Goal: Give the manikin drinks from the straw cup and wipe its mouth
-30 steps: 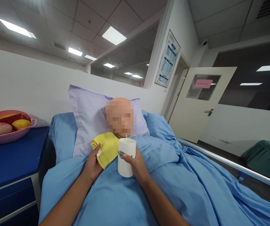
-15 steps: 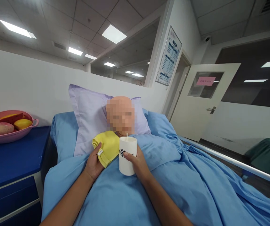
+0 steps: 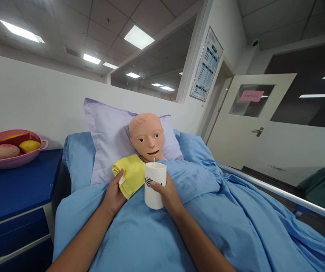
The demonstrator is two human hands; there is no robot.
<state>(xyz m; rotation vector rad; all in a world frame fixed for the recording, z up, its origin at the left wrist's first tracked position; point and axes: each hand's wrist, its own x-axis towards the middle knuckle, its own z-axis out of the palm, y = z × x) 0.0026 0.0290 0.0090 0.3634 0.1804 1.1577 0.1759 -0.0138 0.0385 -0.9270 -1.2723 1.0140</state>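
With fingers (image 3: 157,186), gripping cup (image 3: 153,199) in right hand (image 3: 169,194), upright, probably against spilling, six o'clock from dummy (image 3: 148,134); towel (image 3: 134,175) in left hand (image 3: 115,194), seven.

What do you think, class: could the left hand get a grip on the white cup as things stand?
Probably not: the left hand holds the yellow cloth between it and the white cup, which the right hand already grips.
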